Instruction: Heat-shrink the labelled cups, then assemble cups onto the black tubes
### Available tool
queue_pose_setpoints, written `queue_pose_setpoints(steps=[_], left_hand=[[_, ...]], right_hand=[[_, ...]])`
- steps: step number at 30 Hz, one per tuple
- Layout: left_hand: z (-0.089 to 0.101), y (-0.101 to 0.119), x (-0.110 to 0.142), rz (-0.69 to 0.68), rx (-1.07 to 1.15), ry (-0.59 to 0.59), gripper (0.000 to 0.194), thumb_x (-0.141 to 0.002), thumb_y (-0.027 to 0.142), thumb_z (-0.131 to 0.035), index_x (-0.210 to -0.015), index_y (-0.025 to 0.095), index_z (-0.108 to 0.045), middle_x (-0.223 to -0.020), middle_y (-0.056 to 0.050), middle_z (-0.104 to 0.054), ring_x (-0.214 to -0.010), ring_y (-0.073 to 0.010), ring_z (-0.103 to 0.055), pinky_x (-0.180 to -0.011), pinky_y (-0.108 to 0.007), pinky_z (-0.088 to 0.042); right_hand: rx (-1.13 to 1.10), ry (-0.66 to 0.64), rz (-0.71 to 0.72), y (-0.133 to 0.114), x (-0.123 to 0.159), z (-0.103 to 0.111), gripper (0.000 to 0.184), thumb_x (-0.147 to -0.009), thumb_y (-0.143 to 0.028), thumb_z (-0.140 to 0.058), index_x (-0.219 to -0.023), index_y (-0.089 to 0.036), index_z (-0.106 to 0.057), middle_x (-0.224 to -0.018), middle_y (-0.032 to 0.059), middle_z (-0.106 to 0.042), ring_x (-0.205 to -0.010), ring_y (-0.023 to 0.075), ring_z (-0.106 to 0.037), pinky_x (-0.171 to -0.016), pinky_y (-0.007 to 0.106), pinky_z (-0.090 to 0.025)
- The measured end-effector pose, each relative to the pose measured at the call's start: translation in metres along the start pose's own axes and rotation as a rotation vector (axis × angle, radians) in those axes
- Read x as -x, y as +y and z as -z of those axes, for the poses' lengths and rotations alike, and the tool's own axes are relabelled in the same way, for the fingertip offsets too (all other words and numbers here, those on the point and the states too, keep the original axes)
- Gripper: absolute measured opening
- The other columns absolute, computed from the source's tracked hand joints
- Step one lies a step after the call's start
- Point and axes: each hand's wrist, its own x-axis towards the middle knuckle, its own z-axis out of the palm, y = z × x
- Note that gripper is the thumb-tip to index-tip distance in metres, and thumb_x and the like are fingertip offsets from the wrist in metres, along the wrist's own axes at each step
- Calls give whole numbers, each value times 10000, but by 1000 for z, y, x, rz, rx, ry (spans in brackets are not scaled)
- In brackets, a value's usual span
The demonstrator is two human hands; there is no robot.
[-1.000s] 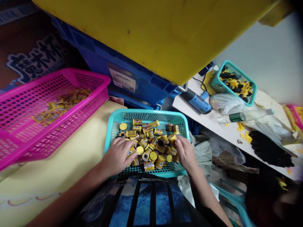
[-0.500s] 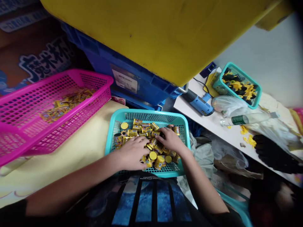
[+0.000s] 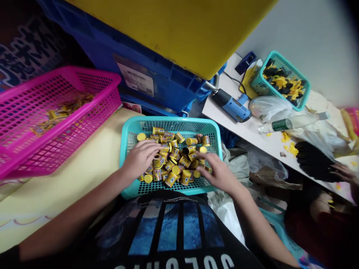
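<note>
In the head view, small tubs (image 3: 171, 178) lie jumbled in a teal basket (image 3: 171, 119), long axes pointing every way, one near the far rim lying crosswise. The right hand (image 3: 218, 170) spreads thumb from fingers beside them; the left hand (image 3: 140, 158) covers others, its grip impossible to tell.

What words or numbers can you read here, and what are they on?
"魔术杯": on the carton, at left.
Shirt: big letters cut off at the bottom; the line above is too small.
Crate label, tubs, bottle label: printing too small or blurred to read.
</note>
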Motion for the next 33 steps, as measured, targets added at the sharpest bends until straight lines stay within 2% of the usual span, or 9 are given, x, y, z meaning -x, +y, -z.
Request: queue_pose_setpoints(steps=[2,4,6,8,12,16,22,28,33], left_hand=[[1,15,6,-207,-87,-103,254,-968,233,-488,-1121,201,-688,-1181,-71,-704,-1182,-236,-586,-1038,-442,-452],[-1,28,11,-387,-163,-300,269,-938,270,-552,-1186,231,-650,-1256,-71,-661,-1221,-260,-551,-1079,-473,-392],[-5,32,9,-429,-274,-430,316,-914,249,-585,-1228,256,-621,-1217,-76,-663,-1168,-268,-575,-1063,-487,-379],[-6,27,-1,-391,-358,-461,336,-903,187,-576,-1232,243,-615,-1084,-78,-687,-1068,-258,-608,-1000,-462,-415],[2,8,-28,-225,-317,-341,331,-859,220,-612,-1186,166,-622,-1054,-111,-688,-1040,-294,-600,-907,-442,-455],[17,6,-35,31,-133,-150,306,-841,325,-588,-1095,155,-608,-1089,-107,-687,-1043,-286,-600,-948,-454,-439],[38,11,-18,16,-58,-110,375,-852,431,-492,-1006,117,-626,-1056,-146,-670,-1039,-304,-599,-969,-485,-455],[51,15,-11,224,139,-144,477,-915,442,-494,-1301,165,-544,-1237,-111,-651,-1135,-267,-596,-1030,-427,-455],[52,12,-1,359,210,-34,587,-969,566,-336,-1324,128,-500,-1171,-127,-667,-1017,-259,-636,-928,-396,-515]], right_hand=[[60,-159,45,-3,13,-16,470,-942,-408,-550,-1385,-253,-521,-1343,129,-495,-1235,294,-457,-1034,522,-436],[107,-186,47,-4,14,-34,508,-916,-475,-586,-1387,-293,-530,-1370,140,-436,-1289,353,-376,-1032,591,-394],[72,-135,39,1,2,-50,543,-878,-540,-620,-1347,-270,-573,-1312,165,-451,-1245,358,-408,-1016,587,-396],[1,-98,39,8,-17,-58,544,-838,-557,-667,-1263,-221,-623,-1227,166,-498,-1148,309,-488,-998,508,-436],[-77,-20,-36,25,-44,-50,462,-906,-503,-599,-1238,-182,-573,-1086,116,-603,-964,220,-593,-862,357,-513],[-108,69,-116,32,-41,-28,399,-971,-421,-470,-1270,-165,-537,-1098,105,-647,-934,220,-630,-832,343,-517],[31,224,-20,-1,-23,-16,438,-961,-363,-482,-1333,-134,-518,-1271,164,-570,-1172,276,-523,-1033,451,-415],[208,-228,184,-35,-27,-57,370,-955,-349,-557,-1289,-194,-591,-1150,121,-613,-1045,250,-529,-898,398,-432],[170,-224,189,-21,-35,-61,291,-985,-318,-505,-1209,-181,-632,-1017,89,-625,-945,193,-551,-852,326,-423]])
